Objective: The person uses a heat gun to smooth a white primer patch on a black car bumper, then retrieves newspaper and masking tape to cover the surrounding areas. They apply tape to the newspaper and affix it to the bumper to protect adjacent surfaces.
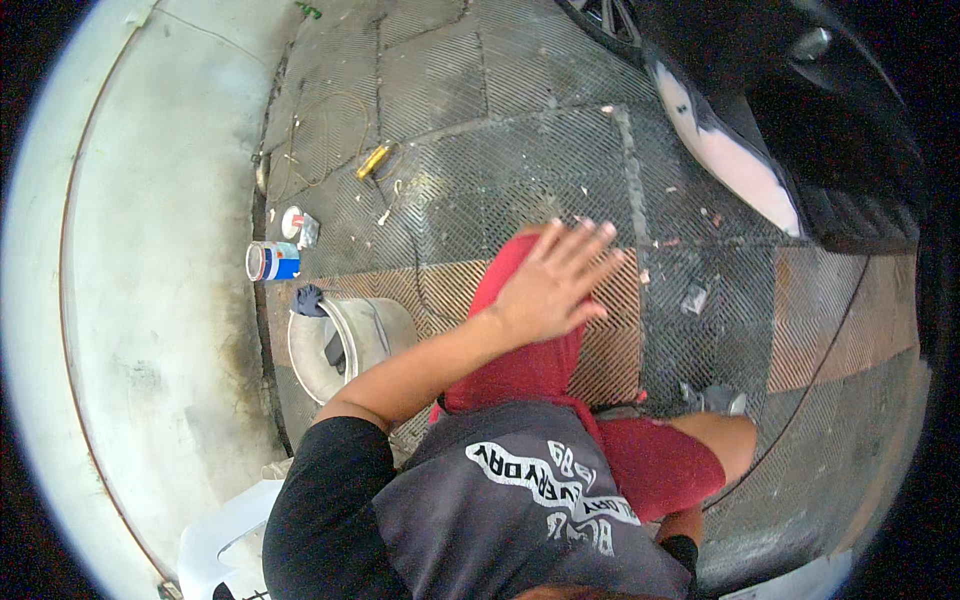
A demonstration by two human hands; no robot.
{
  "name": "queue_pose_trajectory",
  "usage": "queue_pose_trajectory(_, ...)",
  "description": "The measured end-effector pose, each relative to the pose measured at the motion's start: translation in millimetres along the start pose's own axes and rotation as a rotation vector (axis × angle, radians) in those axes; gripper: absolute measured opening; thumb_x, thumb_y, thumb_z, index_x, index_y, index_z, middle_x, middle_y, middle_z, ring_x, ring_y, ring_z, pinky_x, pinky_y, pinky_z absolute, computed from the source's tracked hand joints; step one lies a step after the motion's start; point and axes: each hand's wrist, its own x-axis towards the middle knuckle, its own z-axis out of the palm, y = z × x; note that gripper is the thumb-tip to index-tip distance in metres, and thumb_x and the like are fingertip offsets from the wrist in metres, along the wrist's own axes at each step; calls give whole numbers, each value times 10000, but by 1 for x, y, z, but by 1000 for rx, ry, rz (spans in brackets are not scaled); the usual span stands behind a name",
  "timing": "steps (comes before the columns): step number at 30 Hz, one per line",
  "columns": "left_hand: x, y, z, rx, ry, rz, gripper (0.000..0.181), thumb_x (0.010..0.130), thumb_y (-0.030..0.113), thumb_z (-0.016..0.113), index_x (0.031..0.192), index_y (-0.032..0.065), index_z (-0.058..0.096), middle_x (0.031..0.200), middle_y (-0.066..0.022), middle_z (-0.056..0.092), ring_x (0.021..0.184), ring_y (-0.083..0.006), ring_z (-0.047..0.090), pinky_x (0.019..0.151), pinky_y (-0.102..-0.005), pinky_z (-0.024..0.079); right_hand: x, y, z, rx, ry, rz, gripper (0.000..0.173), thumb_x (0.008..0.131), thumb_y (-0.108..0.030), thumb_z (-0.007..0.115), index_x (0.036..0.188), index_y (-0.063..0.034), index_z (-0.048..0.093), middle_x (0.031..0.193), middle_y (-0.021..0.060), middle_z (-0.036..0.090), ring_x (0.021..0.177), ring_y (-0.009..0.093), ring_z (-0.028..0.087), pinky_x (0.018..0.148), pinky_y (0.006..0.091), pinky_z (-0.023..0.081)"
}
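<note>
My left hand (pixel 551 289) is held out, palm down, over my left thigh in red shorts (pixel 517 360). Its fingers are spread and hold nothing. Whether the palm rests on the cloth or hovers just above it, I cannot tell. My right hand is out of view; only part of that arm (pixel 681 525) shows beside my right thigh. To the left, near my forearm, stands a whitish plastic bucket (pixel 397 322). A dark cloth (pixel 307 300) hangs on its rim, and a black object (pixel 335 352) is inside.
A black car (pixel 832 112) with a pale pinkish patch (pixel 735 165) stands at right. A blue-labelled can (pixel 281 261) and a round lid (pixel 292 223) are by the white wall (pixel 165 225). A yellow tool (pixel 373 161) and thin hose (pixel 367 127) lie on ribbed flooring (pixel 517 172).
</note>
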Motion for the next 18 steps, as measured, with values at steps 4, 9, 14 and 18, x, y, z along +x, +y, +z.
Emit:
queue_pose_trajectory(4, 0, 7, -15, -56, -156, 71, 885, 978, 674, 577, 1662, 147, 385, 1761, -171, 269, 1618, -397, 262, 1276, -676, 194, -19, 39, -25, -63, -33, 91, 661, 953, -445, 758, 1438, -11, 635, 1414, 216, 681, 1343, 415, 615, 1122, 498, 493)
queue_pose_trajectory(9, -10, 42, -84, -31, -452, 101, 901, 983, 702, 556, 1669, 147, 371, 1770, -158, 248, 1631, -395, 222, 1278, -683, 172, -68, 62, -100, -83, -114, 253, 655, 955, -454, 754, 1429, -15, 644, 1414, 218, 681, 1351, 429, 609, 1117, 512, 497)
queue_pose_trajectory(14, -10, 66, -149, -126, -500, 118, 894, 987, 666, 597, 1670, 139, 360, 1771, -166, 237, 1628, -400, 226, 1290, -667, 147, -143, 40, -188, 132, -28, 387, 650, 956, -463, 751, 1420, -18, 654, 1413, 220, 681, 1358, 443, 602, 1112, 526, 500)
queue_pose_trajectory(18, -22, 96, -198, -225, -444, 178, 857, 996, 632, 617, 1667, 157, 372, 1763, -176, 249, 1630, -392, 225, 1300, -634, 161, -187, -59, -226, 785, 339, -45, 436, 1002, -421, 705, 1190, -31, 756, 1035, 203, 790, 984, 358, 759, 912, 461, 580)
